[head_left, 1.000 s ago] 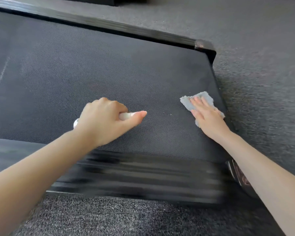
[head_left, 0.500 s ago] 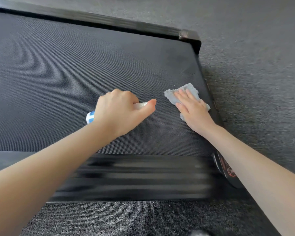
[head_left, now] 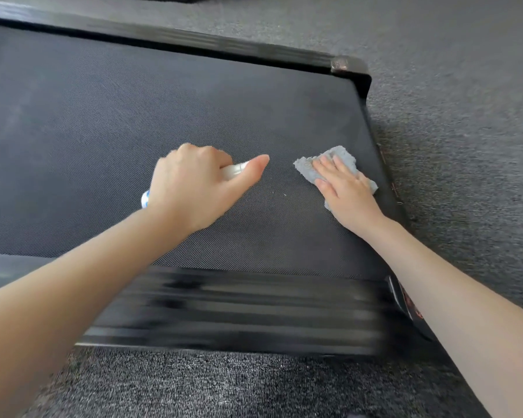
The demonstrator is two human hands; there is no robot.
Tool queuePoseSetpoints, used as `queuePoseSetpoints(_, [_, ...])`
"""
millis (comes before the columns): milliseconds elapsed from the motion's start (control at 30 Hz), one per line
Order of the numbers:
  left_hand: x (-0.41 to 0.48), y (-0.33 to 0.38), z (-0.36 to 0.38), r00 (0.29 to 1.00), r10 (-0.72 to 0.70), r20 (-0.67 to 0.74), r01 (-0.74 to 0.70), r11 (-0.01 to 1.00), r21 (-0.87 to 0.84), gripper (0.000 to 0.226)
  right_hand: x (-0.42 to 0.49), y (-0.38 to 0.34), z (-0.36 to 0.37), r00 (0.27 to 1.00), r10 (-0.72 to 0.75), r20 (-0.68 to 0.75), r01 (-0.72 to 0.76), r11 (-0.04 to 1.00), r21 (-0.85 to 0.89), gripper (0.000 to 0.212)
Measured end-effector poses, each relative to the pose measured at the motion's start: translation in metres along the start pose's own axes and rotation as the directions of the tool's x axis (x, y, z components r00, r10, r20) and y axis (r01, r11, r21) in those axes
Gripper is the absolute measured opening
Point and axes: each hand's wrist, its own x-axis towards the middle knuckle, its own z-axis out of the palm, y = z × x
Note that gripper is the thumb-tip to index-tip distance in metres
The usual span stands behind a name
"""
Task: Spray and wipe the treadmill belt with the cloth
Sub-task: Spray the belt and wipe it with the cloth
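Head view, looking down across a black woven treadmill belt [head_left: 133, 122] framed by glossy black side rails [head_left: 239, 309] and standing on a grey carpeted floor [head_left: 450, 116].

The left hand [head_left: 194, 188] is at mid-belt, its fingers [head_left: 200, 152] clenched round a small white spray bottle with blue markings [head_left: 234, 170]. The bottle lies nearly level, its pale end showing beside the extended thumb and its base protruding at the wrist. The nozzle's direction cannot be told.

The right hand [head_left: 347, 188] lies flat, fingers [head_left: 329, 167] straight and released, pressing a crumpled light grey cloth [head_left: 307, 168] onto the belt near its right edge, just beside the end rail. Pale specks [head_left: 284, 194] sit on the belt between the two hands.

Judged stage: wiping the right-hand portion, with the wide left expanse apparently yet to be covered.

Risks from here:
- The cloth is held by palm pressure alone, so a fast stroke could leave it bunched or sliding out from under the hand.
- Its right edge lies close to the gap between belt and rail, where it might snag.
- Weight on the belt could make it shift under the hand.
- Spray released with the nozzle misaimed could wet the rail or carpet instead.
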Motion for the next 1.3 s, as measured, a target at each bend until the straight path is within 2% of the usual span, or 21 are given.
queuePoseSetpoints(67, [-0.002,-0.012,-0.013,0.999,-0.04,-0.021,0.04,0.999,-0.009,0.071,0.015,-0.017,0.004,0.998,-0.059,0.019,0.06,0.998,-0.032,0.045])
queuePoseSetpoints(167, [-0.005,-0.026,-0.03,0.993,-0.109,-0.043,0.109,0.994,0.008,0.073,0.022,-0.055,0.014,0.961,-0.256,0.107,0.255,0.967,0.027,0.046])
queuePoseSetpoints(267, [-0.009,-0.032,-0.039,0.989,-0.141,-0.037,0.142,0.99,0.026,0.074,-0.018,-0.07,0.018,0.842,-0.517,0.155,0.494,0.854,0.162,0.046])
queuePoseSetpoints(367, [-0.016,-0.036,-0.041,0.992,-0.126,-0.023,0.127,0.991,0.044,0.072,-0.063,-0.035,0.005,0.735,-0.637,0.234,0.582,0.769,0.264,0.047])
queuePoseSetpoints(433, [-0.019,-0.038,-0.04,0.993,-0.121,-0.006,0.122,0.991,0.051,0.073,-0.067,0.008,-0.012,0.729,-0.621,0.286,0.57,0.783,0.248,0.047])
queuePoseSetpoints(500, [-0.02,-0.039,-0.039,0.991,-0.132,0.016,0.131,0.99,0.052,0.076,-0.054,0.045,-0.026,0.797,-0.517,0.312,0.481,0.856,0.189,0.047])
queuePoseSetpoints(600, [-0.02,-0.041,-0.036,0.99,-0.137,0.037,0.134,0.989,0.063,0.08,-0.025,0.064,-0.022,0.904,-0.359,0.231,0.331,0.932,0.151,0.05])
queuePoseSetpoints(667, [-0.02,-0.041,-0.033,0.99,-0.137,0.04,0.135,0.989,0.062,0.085,-0.017,0.052,-0.014,0.946,-0.274,0.172,0.239,0.95,0.199,0.049])
queuePoseSetpoints(733, [-0.018,-0.042,-0.03,0.991,-0.129,0.037,0.127,0.991,0.048,0.09,-0.03,0.034,-0.011,0.943,-0.281,0.178,0.233,0.94,0.247,0.05])
queuePoseSetpoints(833, [-0.015,-0.04,-0.026,0.993,-0.111,0.045,0.11,0.994,0.024,0.101,-0.071,0.017,-0.018,0.831,-0.475,0.29,0.382,0.866,0.323,0.049])
queuePoseSetpoints(900, [-0.014,-0.039,-0.024,0.994,-0.101,0.049,0.1,0.995,0.02,0.1,-0.086,0.019,-0.021,0.752,-0.562,0.345,0.462,0.822,0.331,0.047])
queuePoseSetpoints(967, [-0.014,-0.037,-0.023,0.994,-0.092,0.054,0.09,0.995,0.032,0.099,-0.078,0.024,-0.022,0.727,-0.589,0.353,0.495,0.806,0.324,0.046])
queuePoseSetpoints(1067, [-0.014,-0.035,-0.023,0.994,-0.079,0.069,0.076,0.996,0.044,0.099,-0.041,0.03,-0.012,0.776,-0.582,0.244,0.533,0.811,0.242,0.047])
queuePoseSetpoints(1133, [-0.015,-0.033,-0.024,0.994,-0.078,0.073,0.075,0.996,0.052,0.097,-0.012,0.034,-0.011,0.877,-0.457,0.149,0.422,0.88,0.219,0.045])
queuePoseSetpoints(1200, [-0.016,-0.036,-0.026,0.995,-0.087,0.057,0.084,0.995,0.06,0.094,0.01,0.035,-0.013,0.941,-0.308,0.137,0.278,0.939,0.201,0.046])
queuePoseSetpoints(1233, [-0.017,-0.038,-0.027,0.994,-0.091,0.055,0.088,0.995,0.053,0.095,0.013,0.034,-0.014,0.95,-0.274,0.147,0.252,0.956,0.152,0.048])
queuePoseSetpoints(1300, [-0.018,-0.04,-0.028,0.995,-0.092,0.05,0.089,0.995,0.045,0.1,0.003,0.031,-0.014,0.938,-0.298,0.177,0.29,0.955,0.067,0.049])
